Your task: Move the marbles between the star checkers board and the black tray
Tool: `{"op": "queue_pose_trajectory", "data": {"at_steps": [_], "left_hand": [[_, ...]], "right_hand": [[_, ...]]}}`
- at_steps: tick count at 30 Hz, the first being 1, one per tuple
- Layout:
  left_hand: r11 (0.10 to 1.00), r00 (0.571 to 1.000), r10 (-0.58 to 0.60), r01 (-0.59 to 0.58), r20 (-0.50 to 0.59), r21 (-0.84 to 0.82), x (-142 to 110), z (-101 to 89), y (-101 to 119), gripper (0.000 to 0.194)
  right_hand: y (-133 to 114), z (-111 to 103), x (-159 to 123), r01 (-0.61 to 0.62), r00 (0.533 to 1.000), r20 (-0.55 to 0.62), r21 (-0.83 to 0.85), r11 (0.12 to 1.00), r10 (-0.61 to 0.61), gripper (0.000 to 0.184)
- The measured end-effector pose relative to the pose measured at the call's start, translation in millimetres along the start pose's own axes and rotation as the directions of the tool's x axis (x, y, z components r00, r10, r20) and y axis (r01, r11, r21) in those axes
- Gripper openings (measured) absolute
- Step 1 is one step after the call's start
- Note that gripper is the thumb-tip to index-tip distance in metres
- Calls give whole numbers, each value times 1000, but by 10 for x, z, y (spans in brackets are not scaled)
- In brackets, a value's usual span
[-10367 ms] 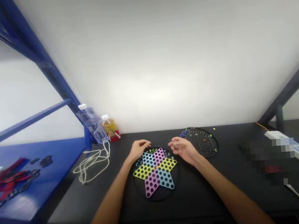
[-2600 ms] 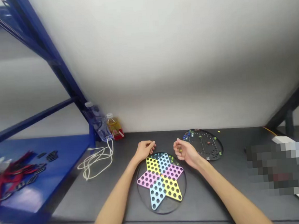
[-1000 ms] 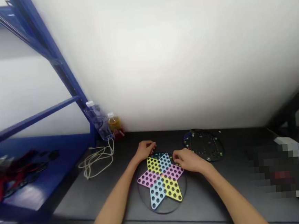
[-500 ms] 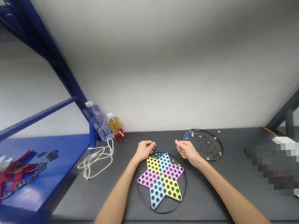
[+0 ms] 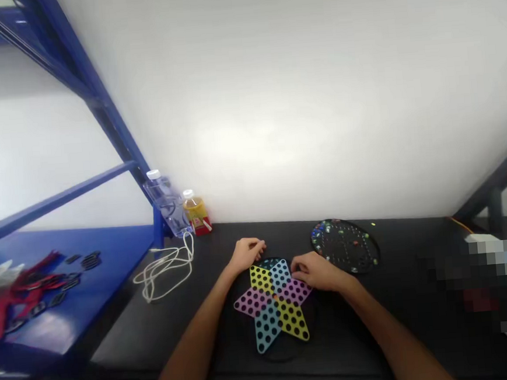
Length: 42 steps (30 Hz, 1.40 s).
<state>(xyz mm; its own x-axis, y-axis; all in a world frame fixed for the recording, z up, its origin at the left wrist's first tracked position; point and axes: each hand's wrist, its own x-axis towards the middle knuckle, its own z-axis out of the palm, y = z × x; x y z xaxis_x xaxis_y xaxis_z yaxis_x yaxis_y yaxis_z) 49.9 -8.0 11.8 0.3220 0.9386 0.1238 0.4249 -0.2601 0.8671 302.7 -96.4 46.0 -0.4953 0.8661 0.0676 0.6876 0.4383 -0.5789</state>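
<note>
A Chinese checkers board (image 5: 268,323) lies before me, round and dark-rimmed, with a six-pointed star of yellow, blue and pink points full of holes. My left hand (image 5: 246,254) rests just beyond its upper left rim, fingers curled; whether anything is inside cannot be seen. At the upper right rim, my right hand (image 5: 315,270) reaches down with thumb and fingers drawn together beside the pink point. Its fingertips hide the gap between the blue and pink points, and what they hold, if anything, is not visible. Behind it sits a second round black board (image 5: 346,247) carrying small coloured marbles.
A white cable (image 5: 167,273) lies loosely coiled at left, near a clear bottle (image 5: 169,208) and a yellow-red bottle (image 5: 197,215). Red straps (image 5: 28,289) and black buckles are on the blue surface at far left. A white power strip (image 5: 490,247) is at right.
My right hand has moved left and down, from beside the second board to the star board's upper right rim. My left hand has stayed in place. The picture's brightness has shifted.
</note>
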Motion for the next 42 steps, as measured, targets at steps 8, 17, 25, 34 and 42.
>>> {"op": "queue_pose_trajectory", "data": {"at_steps": [8,17,25,34,42], "left_hand": [[1000,1000,-8,8,3,0,9,-3,-7,41],[1000,1000,-10,10,5,-21,20,3,-49,39],[1000,1000,0,0,0,6,6,2,-11,41],[1000,1000,-7,7,5,4,2,4,10,42],[1000,1000,-12,12,3,14,20,-2,1,43]], "right_hand": [[61,15,23,-36,995,-76,321,946,63,14],[136,-12,125,-87,957,11,965,248,291,46],[71,-91,-13,-79,997,-7,226,971,83,25],[43,-148,-47,-67,995,78,177,982,54,11],[99,-69,95,-57,984,15,972,230,178,34]]}}
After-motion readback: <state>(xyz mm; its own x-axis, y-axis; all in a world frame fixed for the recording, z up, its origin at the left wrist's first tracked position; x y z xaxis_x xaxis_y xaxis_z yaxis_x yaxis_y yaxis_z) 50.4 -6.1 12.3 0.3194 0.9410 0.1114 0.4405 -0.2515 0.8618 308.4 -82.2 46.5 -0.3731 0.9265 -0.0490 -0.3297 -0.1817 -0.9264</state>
